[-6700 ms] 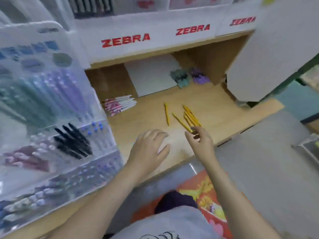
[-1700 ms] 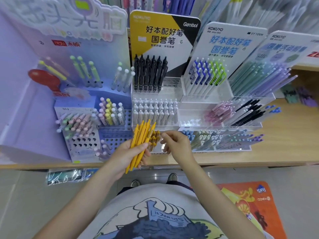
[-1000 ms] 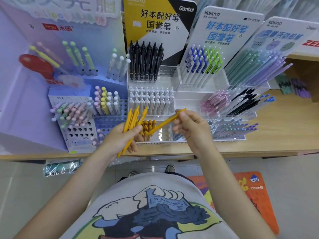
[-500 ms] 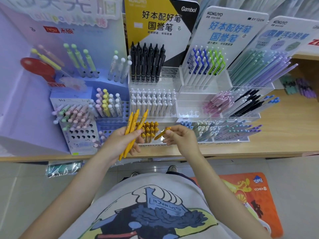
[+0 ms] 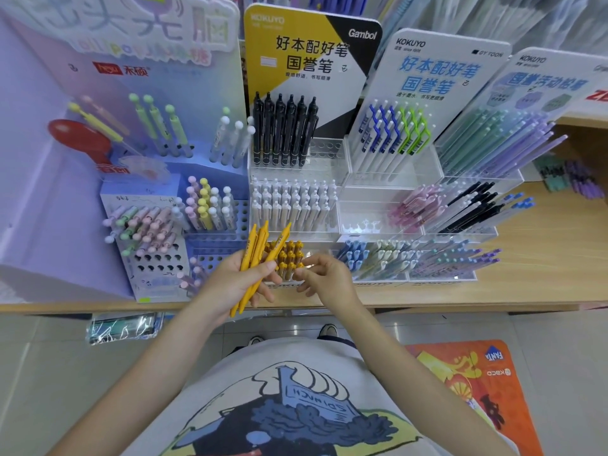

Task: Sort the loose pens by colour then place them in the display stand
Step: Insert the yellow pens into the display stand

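Head view, centre of the frame: the left hand (image 5: 238,281) grips a bundle of yellow pens (image 5: 255,258), thumb across the barrels, their upper ends fanned toward the display stand (image 5: 296,205). Just right of it, the right hand (image 5: 324,279) has its fingers loosely curled at the yellow pens already standing (image 5: 289,258) in the stand's front row; whether it pinches one I cannot tell. Black pens (image 5: 284,130) stand higher in the stand. At lower right, an orange mat (image 5: 467,380) lies on the floor.
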`<state>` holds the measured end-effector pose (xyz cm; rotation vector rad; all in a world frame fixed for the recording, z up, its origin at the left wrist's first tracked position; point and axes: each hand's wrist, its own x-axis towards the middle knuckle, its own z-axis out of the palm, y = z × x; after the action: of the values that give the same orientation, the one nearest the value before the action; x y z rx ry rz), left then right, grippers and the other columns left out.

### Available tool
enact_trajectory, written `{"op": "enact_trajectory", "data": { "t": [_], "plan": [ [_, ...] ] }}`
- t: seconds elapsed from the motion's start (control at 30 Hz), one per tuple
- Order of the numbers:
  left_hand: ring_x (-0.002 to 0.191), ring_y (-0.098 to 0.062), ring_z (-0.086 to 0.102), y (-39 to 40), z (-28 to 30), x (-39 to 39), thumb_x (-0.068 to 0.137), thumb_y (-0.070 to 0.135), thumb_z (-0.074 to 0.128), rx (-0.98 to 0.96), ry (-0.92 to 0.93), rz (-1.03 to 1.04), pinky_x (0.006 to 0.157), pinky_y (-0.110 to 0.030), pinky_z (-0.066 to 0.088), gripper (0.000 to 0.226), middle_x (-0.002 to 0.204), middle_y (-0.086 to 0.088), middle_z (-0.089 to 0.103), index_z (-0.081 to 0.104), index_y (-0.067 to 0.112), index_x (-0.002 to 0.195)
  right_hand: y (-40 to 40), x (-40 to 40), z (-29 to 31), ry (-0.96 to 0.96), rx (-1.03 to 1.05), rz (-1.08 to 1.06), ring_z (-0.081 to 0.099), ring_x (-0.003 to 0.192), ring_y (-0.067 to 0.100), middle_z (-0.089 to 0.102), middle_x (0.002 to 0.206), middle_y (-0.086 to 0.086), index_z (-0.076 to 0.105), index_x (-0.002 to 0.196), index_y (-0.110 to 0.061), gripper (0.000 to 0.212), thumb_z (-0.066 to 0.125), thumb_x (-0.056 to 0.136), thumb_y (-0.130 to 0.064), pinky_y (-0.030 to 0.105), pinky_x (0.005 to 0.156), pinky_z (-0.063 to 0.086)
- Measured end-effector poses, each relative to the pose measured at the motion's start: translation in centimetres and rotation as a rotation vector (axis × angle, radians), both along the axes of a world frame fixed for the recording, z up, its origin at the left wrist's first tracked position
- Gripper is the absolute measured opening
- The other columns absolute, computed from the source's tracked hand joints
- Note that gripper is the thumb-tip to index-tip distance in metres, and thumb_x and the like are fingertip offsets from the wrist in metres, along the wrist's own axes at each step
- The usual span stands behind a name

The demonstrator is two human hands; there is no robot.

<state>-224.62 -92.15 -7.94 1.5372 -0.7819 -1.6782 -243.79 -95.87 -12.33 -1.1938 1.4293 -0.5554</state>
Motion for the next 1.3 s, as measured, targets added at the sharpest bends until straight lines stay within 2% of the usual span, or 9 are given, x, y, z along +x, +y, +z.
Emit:
{"op": "enact_trajectory", "data": {
  "t": [0.1,0.2,0.37,0.5,0.63,0.73,0.83,1.03,1.3],
  "plan": [
    [0.059,-0.022,0.068,0.0,-0.1,0.0,0.094,0.018,0.066,-0.009,0.009,-0.009,0.043,-0.025,0.044,0.018,0.085,-0.009,0.076,0.059,0.010,0.109,-0.1,-0.7,1.4,0.016,-0.010,-0.022,0.062,0.054,0.018,0.070,0.077,0.013,0.062,0.108,-0.013,0.020,0.071,0.091,-0.017,0.031,0.051,0.048],
    [0.057,-0.023,0.065,-0.2,-0.2,-0.4,0.092,0.015,0.068,-0.023,0.018,-0.034,0.041,-0.025,0.042,0.018,0.082,-0.010,0.075,0.058,0.010,0.106,-0.3,-1.0,3.9,-0.159,-0.030,-0.062,0.054,0.049,0.018,0.066,0.069,0.006,0.068,0.106,-0.010,0.015,0.064,0.096,-0.021,0.026,0.046,0.040],
    [0.052,-0.020,0.058,-0.6,-0.1,-1.7,0.089,0.012,0.073,-0.063,0.009,-0.101,0.039,-0.024,0.038,0.018,0.076,-0.007,0.072,0.060,0.013,0.101,-0.6,0.1,6.2,-0.364,0.038,-0.069,0.050,0.049,0.019,0.062,0.066,0.008,0.065,0.106,0.007,0.032,0.064,0.095,-0.023,0.026,0.044,0.037],
    [0.053,-0.023,0.059,-0.7,0.0,-1.8,0.092,0.017,0.068,-0.059,0.070,-0.100,0.039,-0.024,0.039,0.019,0.078,-0.009,0.071,0.060,0.008,0.106,-0.6,-0.4,6.8,-0.503,0.072,-0.033,0.052,0.052,0.016,0.061,0.072,0.008,0.071,0.108,-0.008,0.026,0.060,0.094,-0.027,0.025,0.047,0.040],
    [0.055,-0.022,0.062,-0.7,0.4,-2.4,0.084,0.034,0.068,-0.044,0.080,-0.170,0.041,-0.023,0.040,0.033,0.081,-0.009,0.072,0.063,0.010,0.105,-0.5,-1.5,7.4,-0.651,0.131,-0.023,0.057,0.052,0.014,0.065,0.075,0.008,0.068,0.113,-0.006,0.033,0.058,0.090,-0.026,0.023,0.050,0.046],
    [0.051,-0.020,0.060,-0.9,0.7,-2.6,0.083,0.039,0.065,-0.040,0.076,-0.160,0.038,-0.022,0.038,0.039,0.080,-0.009,0.072,0.062,0.009,0.107,-1.0,-2.6,8.5,-0.641,0.064,-0.103,0.060,0.052,0.014,0.068,0.071,0.006,0.069,0.109,-0.006,0.030,0.059,0.088,-0.025,0.024,0.051,0.048],
    [0.043,-0.017,0.053,-1.1,0.6,-1.7,0.094,0.034,0.063,-0.029,0.005,-0.097,0.037,-0.022,0.036,0.025,0.073,-0.007,0.070,0.061,0.010,0.101,-2.0,-4.6,9.7,-0.609,-0.062,-0.232,0.058,0.050,0.016,0.066,0.068,0.005,0.068,0.108,-0.005,0.029,0.061,0.086,-0.024,0.025,0.050,0.048],
    [0.042,-0.012,0.040,-1.4,0.0,-1.0,0.098,0.033,0.060,-0.032,-0.040,-0.038,0.042,-0.024,0.034,0.033,0.063,-0.001,0.055,0.058,0.000,0.104,-2.7,-4.1,7.9,-0.304,-0.167,-0.161,0.065,0.060,0.021,0.073,0.080,0.010,0.067,0.105,-0.005,0.013,0.056,0.099,-0.010,0.027,0.054,0.052],
    [0.053,-0.015,0.055,-1.2,0.0,-0.6,0.101,0.022,0.055,-0.012,0.097,-0.023,0.047,-0.027,0.046,0.021,0.074,-0.004,0.062,0.067,0.011,0.115,-2.1,-1.6,2.7,-0.147,-0.109,-0.131,0.069,0.074,0.027,0.073,0.090,0.017,0.063,0.111,-0.006,0.014,0.053,0.101,-0.009,0.041,0.068,0.057]
  ]
}}
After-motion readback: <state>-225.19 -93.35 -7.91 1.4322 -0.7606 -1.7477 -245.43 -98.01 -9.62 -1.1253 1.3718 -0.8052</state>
